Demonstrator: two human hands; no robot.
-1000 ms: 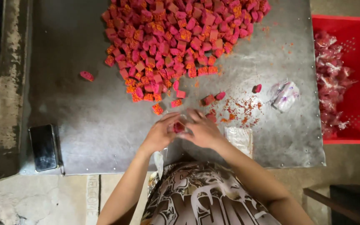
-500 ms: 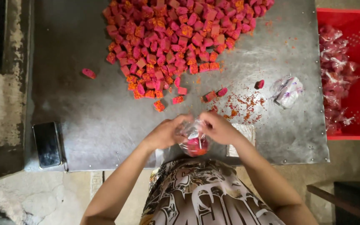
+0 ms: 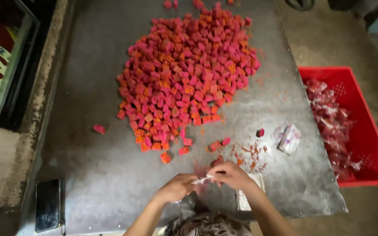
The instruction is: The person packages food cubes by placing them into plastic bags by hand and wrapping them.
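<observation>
Hands meet at the table's [image 3: 88, 109] near edge: left hand [image 3: 178, 188] and right hand [image 3: 230, 175] both pinch a small clear packet [image 3: 201, 180]. Best twisted tight, kept clear of the cube pile [image 3: 184, 78].

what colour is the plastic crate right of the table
Red: the rectangular plastic crate beside the grey metal table, seen in the head view.
</observation>
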